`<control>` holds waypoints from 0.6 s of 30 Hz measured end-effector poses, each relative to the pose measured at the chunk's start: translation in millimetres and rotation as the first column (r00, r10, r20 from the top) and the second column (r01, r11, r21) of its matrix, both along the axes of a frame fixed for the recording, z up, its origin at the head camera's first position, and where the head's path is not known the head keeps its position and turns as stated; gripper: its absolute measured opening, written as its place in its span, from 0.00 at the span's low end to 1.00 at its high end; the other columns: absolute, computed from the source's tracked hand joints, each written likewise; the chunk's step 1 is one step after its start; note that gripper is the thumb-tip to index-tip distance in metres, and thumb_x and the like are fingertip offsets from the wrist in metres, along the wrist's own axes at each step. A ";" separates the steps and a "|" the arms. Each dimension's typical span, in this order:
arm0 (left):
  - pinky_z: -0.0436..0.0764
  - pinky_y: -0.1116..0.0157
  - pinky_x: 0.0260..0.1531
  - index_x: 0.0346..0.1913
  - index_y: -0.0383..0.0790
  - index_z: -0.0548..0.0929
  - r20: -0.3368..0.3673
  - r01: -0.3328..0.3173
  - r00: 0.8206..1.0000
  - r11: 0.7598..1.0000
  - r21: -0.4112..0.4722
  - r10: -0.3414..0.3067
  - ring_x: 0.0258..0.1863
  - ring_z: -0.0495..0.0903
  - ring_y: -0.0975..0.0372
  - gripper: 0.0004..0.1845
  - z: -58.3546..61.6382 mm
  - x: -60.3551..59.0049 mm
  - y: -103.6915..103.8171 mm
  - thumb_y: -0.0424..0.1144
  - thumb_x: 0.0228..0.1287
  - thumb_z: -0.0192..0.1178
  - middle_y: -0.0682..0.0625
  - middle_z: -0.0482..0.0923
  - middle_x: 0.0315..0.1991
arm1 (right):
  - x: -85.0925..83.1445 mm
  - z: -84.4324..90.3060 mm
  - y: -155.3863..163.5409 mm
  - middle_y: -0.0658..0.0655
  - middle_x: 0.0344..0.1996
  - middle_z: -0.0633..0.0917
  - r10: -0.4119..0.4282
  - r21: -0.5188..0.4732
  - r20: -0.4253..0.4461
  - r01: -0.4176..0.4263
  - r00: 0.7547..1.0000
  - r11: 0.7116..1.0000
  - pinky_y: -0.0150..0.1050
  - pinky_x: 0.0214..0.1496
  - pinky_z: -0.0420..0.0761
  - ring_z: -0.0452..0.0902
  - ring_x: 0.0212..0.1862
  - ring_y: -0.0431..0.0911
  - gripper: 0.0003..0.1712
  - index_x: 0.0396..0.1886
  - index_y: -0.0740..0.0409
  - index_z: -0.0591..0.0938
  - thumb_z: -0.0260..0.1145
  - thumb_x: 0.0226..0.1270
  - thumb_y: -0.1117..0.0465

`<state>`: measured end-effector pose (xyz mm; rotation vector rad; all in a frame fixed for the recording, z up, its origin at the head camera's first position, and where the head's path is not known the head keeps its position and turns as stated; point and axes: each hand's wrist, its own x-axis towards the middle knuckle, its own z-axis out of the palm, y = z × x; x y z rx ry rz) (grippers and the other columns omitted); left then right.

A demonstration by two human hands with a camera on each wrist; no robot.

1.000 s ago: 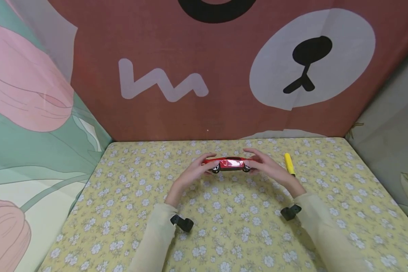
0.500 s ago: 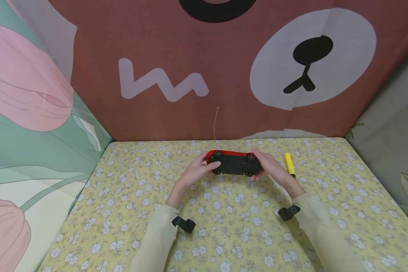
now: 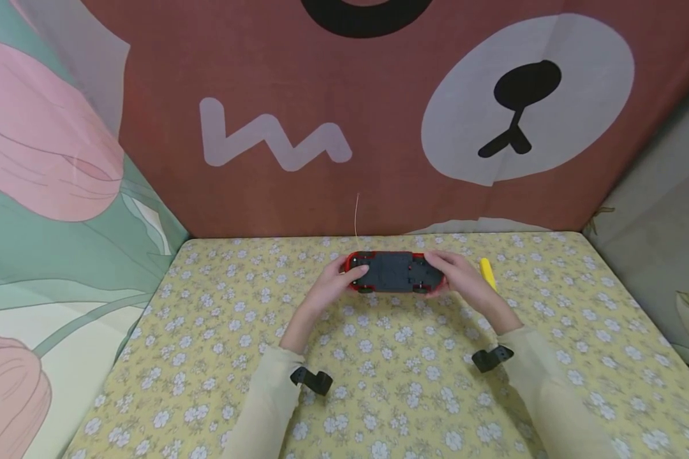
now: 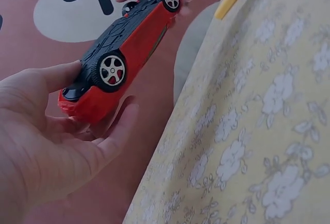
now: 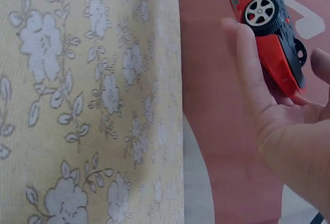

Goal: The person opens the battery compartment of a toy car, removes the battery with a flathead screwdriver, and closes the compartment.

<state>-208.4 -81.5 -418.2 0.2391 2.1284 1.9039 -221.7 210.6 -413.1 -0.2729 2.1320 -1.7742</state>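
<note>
Left hand [image 3: 329,284] and right hand [image 3: 458,274] grip the toy car [image 3: 393,272]; only the 2 wrist views show silver spokes [image 4: 113,70].

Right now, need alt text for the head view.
A person's left hand and right hand hold a red toy car at its two ends, black underside toward the camera, over a yellow floral table surface. A yellow stick-like object lies partly hidden behind the right wrist; a reddish-brown printed backdrop rises behind.
</note>
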 end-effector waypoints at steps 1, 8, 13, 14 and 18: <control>0.81 0.44 0.60 0.70 0.32 0.72 0.010 -0.004 1.000 1.000 0.015 0.004 0.54 0.82 0.51 0.26 0.5 0.2 0.4 0.43 0.78 0.59 0.38 0.79 0.59 | 0.3 0.8 0.0 0.76 0.59 0.75 -0.002 -0.001 0.000 0.002 1.000 1.000 0.61 0.51 0.88 0.88 0.40 0.53 0.39 0.76 0.74 0.62 0.56 0.83 0.47; 0.82 0.48 0.61 0.71 0.34 0.73 0.026 -0.050 0.998 0.996 0.071 0.049 0.53 0.83 0.52 0.26 2.7 2.0 3.2 0.43 0.77 0.60 0.40 0.80 0.58 | 3.0 4.9 1.7 0.77 0.69 0.67 -0.018 -0.032 -0.007 0.018 1.000 0.999 0.66 0.53 0.85 0.88 0.45 0.49 0.40 0.79 0.71 0.58 0.64 0.78 0.59; 0.82 0.48 0.59 0.69 0.33 0.75 0.032 -0.088 0.996 0.992 0.091 0.085 0.50 0.84 0.55 0.25 3.9 2.5 5.3 0.42 0.76 0.61 0.40 0.81 0.56 | 4.3 6.9 1.9 0.75 0.66 0.72 -0.030 -0.062 -0.038 0.028 0.999 0.998 0.63 0.51 0.87 0.89 0.43 0.47 0.36 0.79 0.68 0.62 0.63 0.79 0.60; 0.82 0.48 0.59 0.68 0.32 0.75 0.032 -0.092 0.996 0.991 0.100 0.089 0.49 0.84 0.55 0.24 4.4 2.5 5.7 0.42 0.76 0.61 0.40 0.81 0.56 | 4.5 7.1 1.9 0.74 0.65 0.74 -0.037 -0.067 -0.040 0.034 0.999 0.997 0.62 0.51 0.87 0.89 0.42 0.47 0.35 0.78 0.67 0.62 0.63 0.79 0.60; 0.85 0.50 0.57 0.68 0.32 0.75 0.040 -0.101 0.995 0.983 0.152 0.096 0.48 0.84 0.57 0.23 5.9 2.4 7.5 0.40 0.76 0.60 0.39 0.81 0.55 | 5.7 8.0 1.4 0.69 0.62 0.78 -0.054 -0.078 -0.045 0.051 0.998 0.996 0.61 0.50 0.88 0.89 0.40 0.48 0.34 0.77 0.66 0.65 0.62 0.80 0.58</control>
